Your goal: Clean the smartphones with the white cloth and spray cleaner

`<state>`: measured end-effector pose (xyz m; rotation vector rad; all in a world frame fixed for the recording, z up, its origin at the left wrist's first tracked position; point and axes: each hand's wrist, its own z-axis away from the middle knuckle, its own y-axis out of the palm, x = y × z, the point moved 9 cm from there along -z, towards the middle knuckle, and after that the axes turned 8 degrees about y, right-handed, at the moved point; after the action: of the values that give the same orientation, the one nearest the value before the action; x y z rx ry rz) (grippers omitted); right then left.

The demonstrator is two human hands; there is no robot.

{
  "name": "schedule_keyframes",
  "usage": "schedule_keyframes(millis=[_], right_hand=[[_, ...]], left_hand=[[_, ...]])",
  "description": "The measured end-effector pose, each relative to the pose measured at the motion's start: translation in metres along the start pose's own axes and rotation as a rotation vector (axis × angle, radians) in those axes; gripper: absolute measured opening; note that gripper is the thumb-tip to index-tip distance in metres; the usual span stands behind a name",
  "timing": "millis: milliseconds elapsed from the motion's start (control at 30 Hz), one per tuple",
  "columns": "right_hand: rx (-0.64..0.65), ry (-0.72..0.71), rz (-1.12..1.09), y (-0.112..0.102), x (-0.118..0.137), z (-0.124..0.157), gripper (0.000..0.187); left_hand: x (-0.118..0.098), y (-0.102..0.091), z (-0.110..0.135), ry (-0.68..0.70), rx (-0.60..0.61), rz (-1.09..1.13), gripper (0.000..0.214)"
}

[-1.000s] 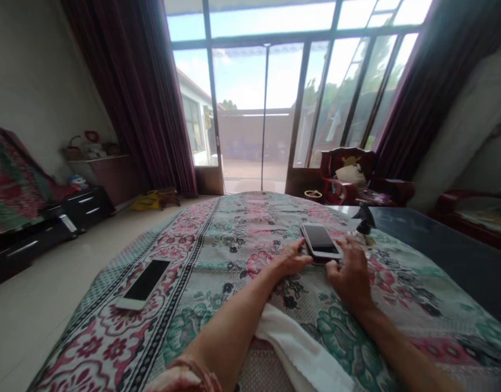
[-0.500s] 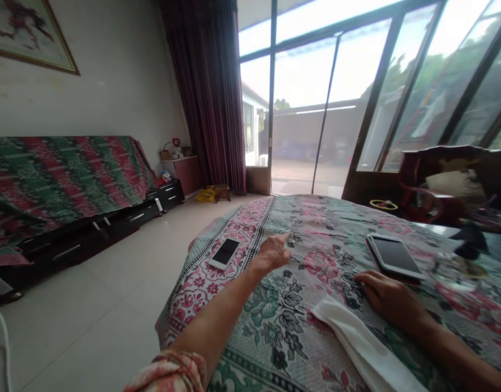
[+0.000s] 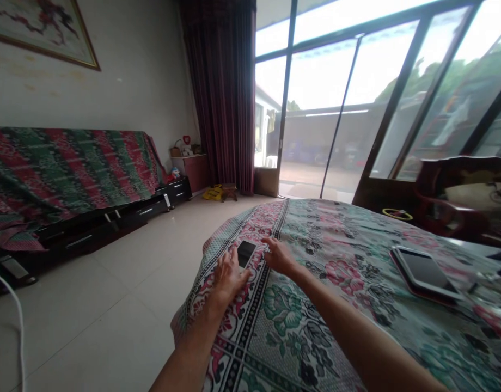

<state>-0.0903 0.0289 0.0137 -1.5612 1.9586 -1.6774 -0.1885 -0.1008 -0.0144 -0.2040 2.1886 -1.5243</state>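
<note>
A white smartphone (image 3: 247,252) with a dark screen lies on the flowered tablecloth (image 3: 303,305), over its pink and white border. My left hand (image 3: 229,275) reaches along the phone's left side, thumb and fingers apart around its near left corner. Whether the fingertips touch the phone I cannot tell. Just right of the phone, my right hand (image 3: 278,256) hovers low over the cloth with its fingers partly stretched toward it and nothing in them. Farther right on the table lies a white tablet (image 3: 428,270) on a dark red-edged case or second device.
Clear glass-like items (image 3: 489,288), partly cut off, stand at the table's right. Beyond the table are a carved wooden chair (image 3: 434,190) and a yellow ring (image 3: 397,214). A low black cabinet (image 3: 142,215) stands left, across the tiled floor (image 3: 107,305).
My left hand has moved left and nearer to the phone. My right hand has left the tablet side and come across to the phone's right. The view has turned left; the white cloth is now out of sight.
</note>
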Motion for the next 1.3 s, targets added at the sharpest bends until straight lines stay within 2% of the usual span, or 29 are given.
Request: schedule_keyframes(millis=[100, 200, 333, 467, 567, 667, 867, 1033, 1100, 1167, 1233, 1300], right_hand=[[0.015, 0.050, -0.017, 0.030, 0.002, -0.011, 0.047], [0.040, 0.077, -0.030, 0.042, -0.002, -0.015, 0.045], [0.075, 0.095, -0.051, 0.041, -0.006, -0.013, 0.046], [0.101, 0.150, -0.066, 0.028, -0.015, -0.008, 0.048], [0.119, 0.218, -0.069, 0.006, -0.031, 0.001, 0.053], [0.121, 0.282, -0.083, -0.029, -0.057, 0.018, 0.054], [0.080, 0.420, -0.133, -0.109, -0.133, 0.077, 0.050], [-0.048, 0.497, -0.235, -0.149, -0.188, 0.131, 0.044], [-0.094, 0.504, -0.222, -0.158, -0.199, 0.147, 0.043], [-0.142, 0.512, -0.166, -0.165, -0.201, 0.158, 0.043], [-0.212, 0.518, -0.076, -0.176, -0.195, 0.165, 0.040], [-0.240, 0.484, 0.006, -0.182, -0.177, 0.169, 0.034]], left_hand=[[-0.002, 0.004, 0.000, 0.048, -0.048, 0.003, 0.070], [0.000, 0.006, -0.002, 0.058, -0.078, 0.005, 0.069], [0.001, 0.007, -0.006, 0.076, -0.097, 0.035, 0.069], [-0.008, 0.008, -0.006, 0.158, -0.103, 0.090, 0.069], [-0.025, 0.010, -0.004, 0.243, -0.090, 0.152, 0.067], [-0.057, 0.014, -0.003, 0.332, -0.066, 0.223, 0.063], [-0.156, 0.033, -0.008, 0.519, 0.057, 0.287, 0.069], [-0.228, 0.056, -0.005, 0.652, 0.134, 0.354, 0.074], [-0.245, 0.064, -0.001, 0.693, 0.130, 0.353, 0.072], [-0.254, 0.070, 0.001, 0.707, 0.107, 0.332, 0.069], [-0.255, 0.075, 0.004, 0.710, 0.075, 0.311, 0.068], [-0.253, 0.079, 0.005, 0.700, 0.048, 0.295, 0.070]])
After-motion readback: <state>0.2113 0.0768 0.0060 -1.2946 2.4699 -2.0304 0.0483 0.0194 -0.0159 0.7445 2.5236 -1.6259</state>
